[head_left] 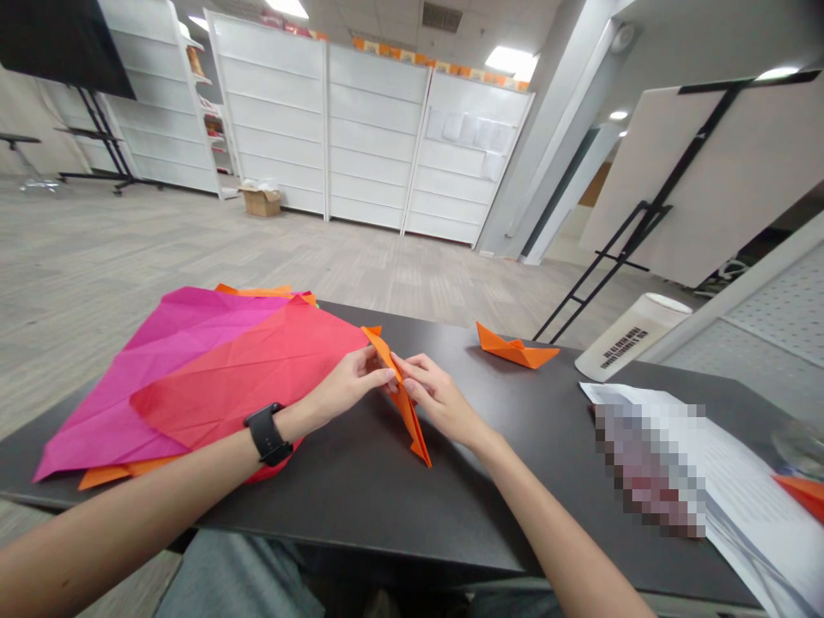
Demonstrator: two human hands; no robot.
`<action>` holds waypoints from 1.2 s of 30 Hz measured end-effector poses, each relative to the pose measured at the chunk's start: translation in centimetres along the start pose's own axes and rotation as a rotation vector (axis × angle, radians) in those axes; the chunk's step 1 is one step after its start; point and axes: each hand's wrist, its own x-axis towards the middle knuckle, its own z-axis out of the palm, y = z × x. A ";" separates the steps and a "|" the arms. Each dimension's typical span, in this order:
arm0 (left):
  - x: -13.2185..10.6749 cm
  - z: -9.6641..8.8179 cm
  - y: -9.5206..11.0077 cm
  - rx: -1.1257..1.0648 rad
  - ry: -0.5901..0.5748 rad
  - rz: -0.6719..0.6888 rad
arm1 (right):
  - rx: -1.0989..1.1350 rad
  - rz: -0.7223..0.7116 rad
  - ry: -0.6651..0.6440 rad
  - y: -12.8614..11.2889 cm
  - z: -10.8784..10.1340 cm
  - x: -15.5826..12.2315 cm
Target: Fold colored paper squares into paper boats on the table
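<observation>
A folded orange paper piece (412, 425), long and narrow, stands on edge over the dark table (360, 489). My left hand (348, 384), with a black watch on its wrist, pinches the piece near its middle from the left. From the right, my right hand (438, 399) pinches the same fold, fingertips meeting those of the left. A finished orange paper boat (515, 350) rests on the table behind my right hand, apart from both hands.
Large creased sheets, pink (173, 343) and red (257, 369) over orange ones, lie at the table's left. A white cylinder (634, 336) lies on its side at the back right. Printed papers (740, 489) cover the right end. Easel boards and white shelving stand behind.
</observation>
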 end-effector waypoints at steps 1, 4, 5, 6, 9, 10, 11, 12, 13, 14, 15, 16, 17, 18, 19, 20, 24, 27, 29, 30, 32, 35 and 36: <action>0.0 0.0 -0.1 0.009 0.006 -0.004 | 0.007 0.018 -0.019 -0.1 0.0 0.0; 0.1 -0.1 -0.3 0.015 0.026 -0.018 | 0.009 0.031 -0.045 -0.3 0.0 -0.1; 0.1 -0.1 -0.3 0.011 0.022 -0.019 | 0.002 0.009 -0.042 -0.3 -0.1 -0.1; 0.1 -0.1 -0.3 0.004 0.015 -0.019 | -0.006 -0.019 -0.038 -0.4 -0.1 -0.1; 0.0 -0.1 -0.2 -0.014 -0.008 -0.015 | -0.024 -0.075 -0.047 -0.5 -0.3 0.0; -0.1 0.0 -0.2 -0.017 -0.010 -0.013 | -0.028 -0.083 -0.050 -0.4 -0.4 0.0; -0.1 0.0 -0.2 -0.019 -0.009 -0.010 | -0.035 -0.092 -0.047 -0.4 -0.4 0.0; -0.1 0.0 -0.2 -0.021 -0.007 -0.007 | -0.048 -0.103 -0.037 -0.4 -0.4 0.0; -0.1 0.0 -0.2 -0.025 -0.005 -0.006 | -0.065 -0.113 -0.019 -0.3 -0.5 0.0; -0.1 0.0 -0.2 -0.030 -0.002 -0.007 | -0.084 -0.119 0.000 -0.3 -0.5 -0.1; -0.1 0.0 -0.2 -0.031 -0.001 -0.009 | -0.097 -0.118 0.012 -0.3 -0.5 -0.1; -0.1 0.0 -0.2 -0.027 -0.002 -0.010 | -0.102 -0.109 0.010 -0.3 -0.6 -0.1; -0.1 0.0 -0.2 -0.019 -0.003 -0.011 | -0.099 -0.095 -0.004 -0.4 -0.6 -0.2; -0.1 0.0 -0.1 -0.009 -0.006 -0.010 | -0.091 -0.082 -0.024 -0.4 -0.6 -0.2; -0.2 -0.1 0.0 0.003 -0.009 -0.007 | -0.081 -0.073 -0.044 -0.5 -0.6 -0.2; -0.2 -0.1 0.0 0.012 -0.009 -0.003 | -0.070 -0.070 -0.061 -0.5 -0.6 -0.2; -0.3 -0.2 0.2 0.009 -0.009 0.010 | -0.013 -0.066 -0.099 -0.6 -0.7 -0.4; -0.3 -0.3 0.2 0.001 -0.039 0.027 | -0.002 -0.076 -0.123 -0.7 -0.8 -0.4; -0.3 -0.3 0.2 -0.008 -0.055 0.044 | -0.007 -0.089 -0.139 -0.8 -0.9 -0.4; -0.3 -0.4 0.1 -0.015 -0.055 0.049 | -0.009 -0.093 -0.146 -0.9 -1.0 -0.4; -0.4 -0.4 0.1 -0.028 -0.043 0.052 | -0.009 -0.095 -0.153 -0.9 -1.0 -0.4; -0.5 -0.4 0.0 -0.037 -0.031 0.056 | -0.006 -0.095 -0.155 -1.0 -1.0 -0.3; -0.5 -0.4 0.0 -0.041 -0.032 0.059 | -0.003 -0.097 -0.153 -1.0 -1.0 -0.3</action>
